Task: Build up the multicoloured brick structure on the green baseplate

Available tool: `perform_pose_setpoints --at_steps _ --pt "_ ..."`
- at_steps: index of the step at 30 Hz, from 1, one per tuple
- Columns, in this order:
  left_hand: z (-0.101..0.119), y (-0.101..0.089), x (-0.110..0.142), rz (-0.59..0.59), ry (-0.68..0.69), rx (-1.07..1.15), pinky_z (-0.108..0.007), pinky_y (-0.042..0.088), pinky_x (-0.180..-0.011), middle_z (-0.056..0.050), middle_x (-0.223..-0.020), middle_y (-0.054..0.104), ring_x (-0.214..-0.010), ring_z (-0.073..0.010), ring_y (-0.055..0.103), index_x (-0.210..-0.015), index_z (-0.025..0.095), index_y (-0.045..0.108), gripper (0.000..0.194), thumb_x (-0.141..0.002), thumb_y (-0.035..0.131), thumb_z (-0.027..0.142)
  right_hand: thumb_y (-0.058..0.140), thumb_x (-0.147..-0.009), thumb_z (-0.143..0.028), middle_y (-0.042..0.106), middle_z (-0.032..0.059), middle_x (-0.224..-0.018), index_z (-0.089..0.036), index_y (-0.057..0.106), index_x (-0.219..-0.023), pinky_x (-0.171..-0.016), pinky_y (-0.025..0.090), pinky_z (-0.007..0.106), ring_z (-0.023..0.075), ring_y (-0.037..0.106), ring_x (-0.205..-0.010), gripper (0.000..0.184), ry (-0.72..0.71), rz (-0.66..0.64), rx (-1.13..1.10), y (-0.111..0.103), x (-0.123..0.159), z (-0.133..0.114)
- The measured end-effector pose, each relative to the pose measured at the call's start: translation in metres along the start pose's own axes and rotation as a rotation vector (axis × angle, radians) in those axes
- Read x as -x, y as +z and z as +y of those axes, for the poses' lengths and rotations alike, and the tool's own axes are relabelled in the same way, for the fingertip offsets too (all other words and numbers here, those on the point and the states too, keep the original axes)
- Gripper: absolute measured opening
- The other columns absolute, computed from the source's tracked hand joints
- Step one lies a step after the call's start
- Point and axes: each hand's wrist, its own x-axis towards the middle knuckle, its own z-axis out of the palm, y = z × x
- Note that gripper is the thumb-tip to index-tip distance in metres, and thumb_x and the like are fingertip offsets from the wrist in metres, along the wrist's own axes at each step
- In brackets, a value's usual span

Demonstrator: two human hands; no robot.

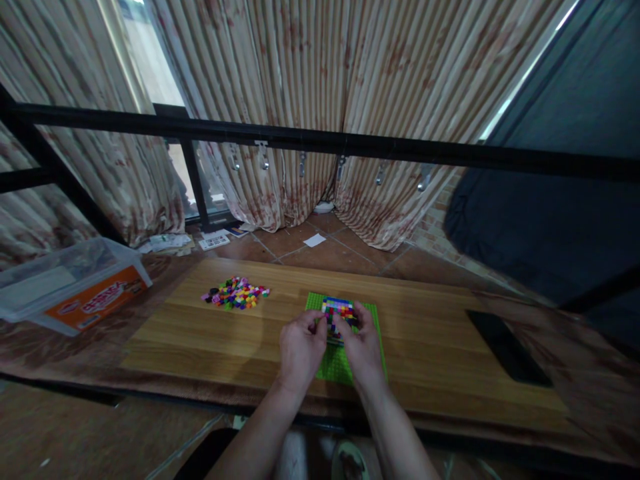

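Note:
A green studded baseplate lies on the wooden board in front of me. On its upper middle stands a structure of small toy bricks in many colours, with a blue row along the far edge. My left hand is at the structure's left side, its thumb and fingers closed in a pinch; what is between them is hidden. Around the right side, my right hand grips the structure, thumb over the bricks and fingers curled at the edge. Both hands cover part of it.
A pile of loose toy bricks lies on the board to the left. A clear plastic bin with an orange label stands at far left. At right rests a dark flat object. A black rail with metal clips crosses beyond.

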Motion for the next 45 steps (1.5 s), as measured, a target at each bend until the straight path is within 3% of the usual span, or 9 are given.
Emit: perform_pose_setpoints --at_steps 4,13,25,29,32,35,38,40,45 --pt "0.002 -0.001 0.0 -0.004 -0.001 -0.002 -0.02 0.033 -0.052 0.002 -0.056 0.058 -0.052 -0.0105 0.051 -0.087 0.02 0.073 0.022 -0.083 0.054 0.03 0.075 -0.063 -0.033 0.056 0.0117 -0.13 -0.018 0.055 -0.124 -0.102 0.036 0.038 0.0254 0.052 -0.118 0.065 0.0 0.018 0.065 0.01 -0.002 0.003" --pt "0.003 -0.002 0.002 -0.027 0.001 0.033 -0.02 0.034 -0.051 0.001 -0.058 0.061 -0.053 -0.011 0.054 -0.088 0.02 0.073 0.022 -0.085 0.052 0.028 0.073 -0.063 -0.03 0.066 0.008 -0.112 -0.019 0.055 -0.124 -0.084 0.046 0.032 0.022 0.061 -0.1 0.065 -0.03 -0.011 -0.02 0.011 -0.005 0.012" --pt "0.0 -0.003 0.003 -0.059 0.054 0.068 -0.021 0.039 -0.059 -0.002 -0.074 0.069 -0.063 -0.012 0.059 -0.088 0.02 0.072 0.023 -0.086 0.05 0.026 0.07 -0.061 -0.027 0.067 0.0065 -0.106 -0.018 0.054 -0.125 -0.087 0.045 0.033 0.0209 0.061 -0.096 0.066 -0.012 0.03 0.022 0.016 -0.002 0.007" --pt "0.001 -0.004 0.003 -0.057 0.029 0.113 -0.022 0.039 -0.059 -0.002 -0.07 0.067 -0.061 -0.0115 0.057 -0.089 0.019 0.073 0.023 -0.085 0.051 0.026 0.07 -0.063 -0.03 0.063 0.0098 -0.113 -0.016 0.053 -0.126 -0.092 0.043 0.035 0.0218 0.061 -0.098 0.067 0.011 0.032 0.053 0.016 0.001 0.001" --pt "0.001 -0.004 0.001 -0.048 -0.096 0.355 -0.021 0.038 -0.056 0.0 -0.063 0.063 -0.058 -0.0105 0.054 -0.084 0.017 0.072 0.02 -0.082 0.057 0.029 0.072 -0.065 -0.036 0.058 0.013 -0.125 -0.016 0.05 -0.13 -0.096 0.041 0.038 0.024 0.058 -0.108 0.072 0.027 0.007 0.024 0.014 0.001 0.0" --pt "0.001 -0.01 -0.004 -0.021 -0.424 0.807 -0.017 0.029 -0.044 0.004 -0.056 0.052 -0.045 -0.0052 0.04 -0.079 0.014 0.069 0.021 -0.077 0.064 0.035 0.072 -0.066 -0.042 0.053 0.0137 -0.132 -0.018 0.048 -0.131 -0.1 0.038 0.041 0.0262 0.051 -0.12 0.073 -0.013 0.038 0.013 0.007 0.001 0.001" --pt "0.002 -0.021 -0.011 -0.038 -0.739 1.245 -0.015 0.023 -0.038 0.006 -0.055 0.045 -0.04 -0.0021 0.03 -0.081 0.011 0.066 0.023 -0.08 0.062 0.034 0.068 -0.072 -0.043 0.054 0.014 -0.13 -0.017 0.05 -0.129 -0.097 0.041 0.041 0.0261 0.051 -0.119 0.066 -0.123 0.094 0.061 0.001 0.003 -0.002" --pt "0.004 -0.029 -0.014 -0.063 -0.803 1.442 -0.015 0.032 -0.041 0.002 -0.059 0.049 -0.044 -0.0035 0.039 -0.083 0.009 0.065 0.026 -0.085 0.057 0.033 0.066 -0.076 -0.042 0.06 0.0125 -0.12 -0.017 0.056 -0.121 -0.09 0.045 0.038 0.0244 0.057 -0.108 0.053 -0.216 0.084 0.095 -0.001 0.009 -0.007" --pt "0.012 -0.04 -0.014 -0.111 -0.809 1.656 -0.021 0.052 -0.068 -0.01 -0.079 0.063 -0.069 -0.0118 0.061 -0.091 0.005 0.066 0.038 -0.089 0.05 0.039 0.06 -0.085 -0.032 0.067 0.0053 -0.093 -0.02 0.069 -0.091 -0.08 0.048 0.034 0.0189 0.062 -0.087 0.016 -0.511 -0.148 0.254 0.0 0.029 -0.022"
